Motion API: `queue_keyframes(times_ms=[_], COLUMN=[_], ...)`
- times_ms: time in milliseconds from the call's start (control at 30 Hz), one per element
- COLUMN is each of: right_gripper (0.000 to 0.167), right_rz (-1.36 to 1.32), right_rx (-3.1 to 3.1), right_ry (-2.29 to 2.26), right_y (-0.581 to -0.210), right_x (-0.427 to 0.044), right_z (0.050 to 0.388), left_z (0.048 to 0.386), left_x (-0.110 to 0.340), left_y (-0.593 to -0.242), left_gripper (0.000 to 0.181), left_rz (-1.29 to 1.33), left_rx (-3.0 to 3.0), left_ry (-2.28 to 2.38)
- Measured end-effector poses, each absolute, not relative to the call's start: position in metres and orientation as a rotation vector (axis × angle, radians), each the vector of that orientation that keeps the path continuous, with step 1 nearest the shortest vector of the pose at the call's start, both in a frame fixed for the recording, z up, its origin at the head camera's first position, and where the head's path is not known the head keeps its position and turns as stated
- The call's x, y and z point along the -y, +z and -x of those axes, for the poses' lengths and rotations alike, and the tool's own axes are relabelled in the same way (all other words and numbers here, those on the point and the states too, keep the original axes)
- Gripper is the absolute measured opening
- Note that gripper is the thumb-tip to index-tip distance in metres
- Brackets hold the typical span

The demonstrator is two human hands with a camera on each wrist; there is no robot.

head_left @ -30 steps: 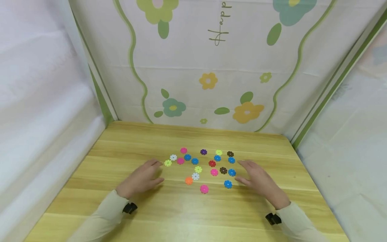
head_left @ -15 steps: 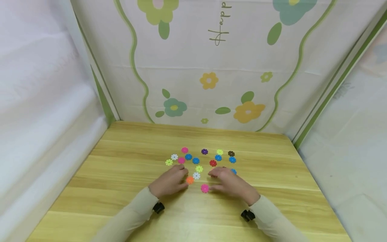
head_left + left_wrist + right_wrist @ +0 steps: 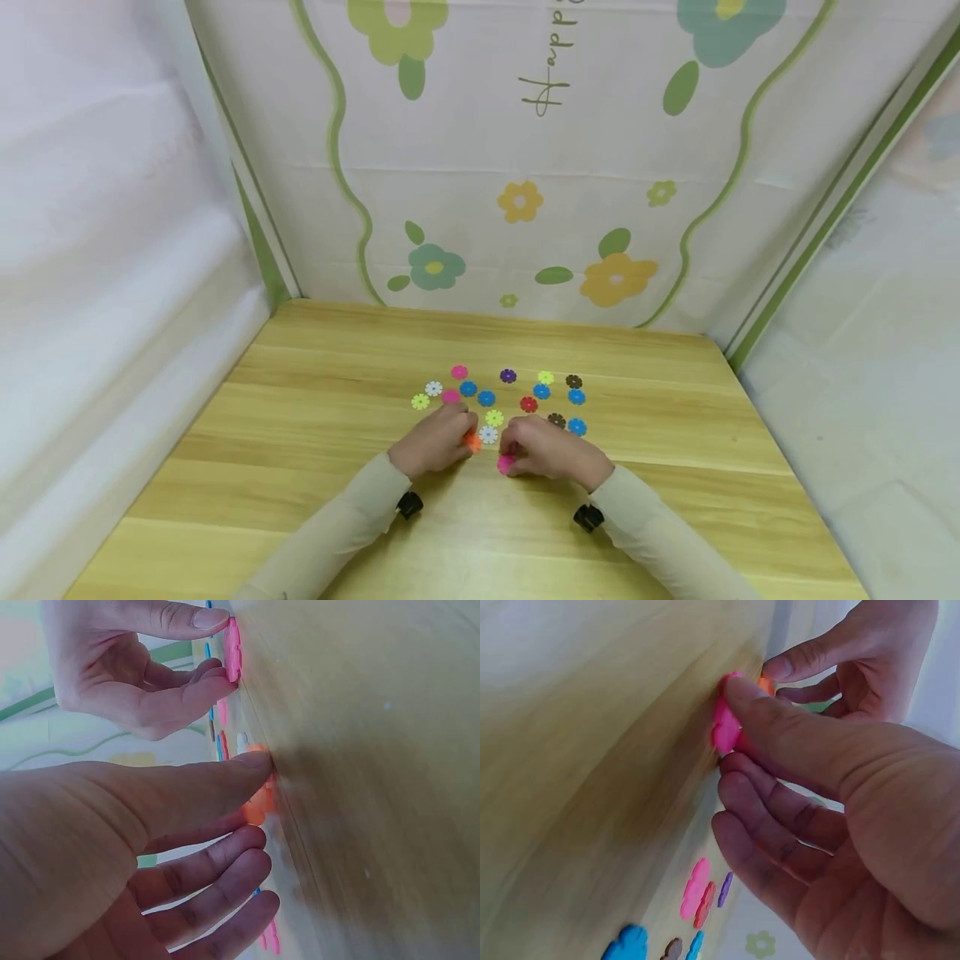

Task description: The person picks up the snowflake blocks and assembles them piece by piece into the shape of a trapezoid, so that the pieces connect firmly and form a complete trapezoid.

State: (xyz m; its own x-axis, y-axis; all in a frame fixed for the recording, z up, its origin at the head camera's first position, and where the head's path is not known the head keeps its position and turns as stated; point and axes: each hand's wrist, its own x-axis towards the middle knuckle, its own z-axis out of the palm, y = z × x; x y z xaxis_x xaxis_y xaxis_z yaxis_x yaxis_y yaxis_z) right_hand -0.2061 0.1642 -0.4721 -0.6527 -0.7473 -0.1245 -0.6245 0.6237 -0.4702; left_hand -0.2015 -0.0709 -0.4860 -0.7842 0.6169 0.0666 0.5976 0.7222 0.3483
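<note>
In the head view my left hand (image 3: 435,437) pinches an orange snowflake disc (image 3: 473,442) between thumb and fingers, near the tabletop. A short way to its right, my right hand (image 3: 553,450) has thumb and fingertips on a bright pink snowflake disc (image 3: 506,465). The right wrist view shows that pink disc (image 3: 726,726) standing on edge, gripped under the thumb. Seen from the left wrist, the orange disc (image 3: 259,804) is partly covered by my thumb. Between the hands lies a white disc (image 3: 488,434), with a yellow-green disc (image 3: 494,417) just beyond.
Several more flat discs lie farther back on the wooden table (image 3: 315,358), among them a purple one (image 3: 507,376), a red one (image 3: 528,404) and a dark brown one (image 3: 573,381). A flower-printed cloth (image 3: 450,183) hangs behind the table, with white cloth at both sides.
Both hands have come inward from either side of the discs. The left fingers have closed on the orange disc and the right ones on the near pink disc.
</note>
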Motion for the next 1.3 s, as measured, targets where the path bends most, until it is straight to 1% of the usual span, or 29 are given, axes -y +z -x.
queue_keyframes(times_ms=[167, 300, 467, 633, 800, 967, 1100, 1300], right_gripper=[0.013, 0.011, 0.009, 0.011, 0.012, 0.013, 0.014, 0.016], right_rz=[1.039, 0.995, 0.976, 0.979, 1.025, 1.096, 1.149, 1.194], right_rx=[-2.483, -2.469, -2.567, -2.671, -2.729, -2.732, -2.756, -2.811], right_ry=[-0.678, -0.814, -0.941, -1.077, -1.24, -1.405, -1.438, -1.382], right_y=[-0.471, -0.472, -0.471, -0.466, -0.463, -0.463, -0.462, -0.462], right_x=[-0.163, -0.167, -0.174, -0.182, -0.186, -0.185, -0.183, -0.181], right_z=[0.209, 0.212, 0.216, 0.215, 0.211, 0.204, 0.2, 0.198], left_z=[0.205, 0.204, 0.204, 0.202, 0.197, 0.191, 0.189, 0.189], left_x=[0.071, 0.075, 0.081, 0.084, 0.084, 0.082, 0.079, 0.076], left_y=[-0.487, -0.485, -0.483, -0.483, -0.482, -0.484, -0.483, -0.482], left_gripper=[0.015, 0.012, 0.008, 0.003, 0.014, 0.023, 0.026, 0.026], left_rz=[-0.982, -0.916, -0.839, -0.726, -0.559, -0.411, -0.361, -0.355], left_rx=[-2.79, -2.703, -2.583, -2.435, -2.266, -2.154, -2.111, -2.096], left_ry=[0.739, 0.946, 1.228, 1.499, 1.734, 1.863, 1.922, 1.955])
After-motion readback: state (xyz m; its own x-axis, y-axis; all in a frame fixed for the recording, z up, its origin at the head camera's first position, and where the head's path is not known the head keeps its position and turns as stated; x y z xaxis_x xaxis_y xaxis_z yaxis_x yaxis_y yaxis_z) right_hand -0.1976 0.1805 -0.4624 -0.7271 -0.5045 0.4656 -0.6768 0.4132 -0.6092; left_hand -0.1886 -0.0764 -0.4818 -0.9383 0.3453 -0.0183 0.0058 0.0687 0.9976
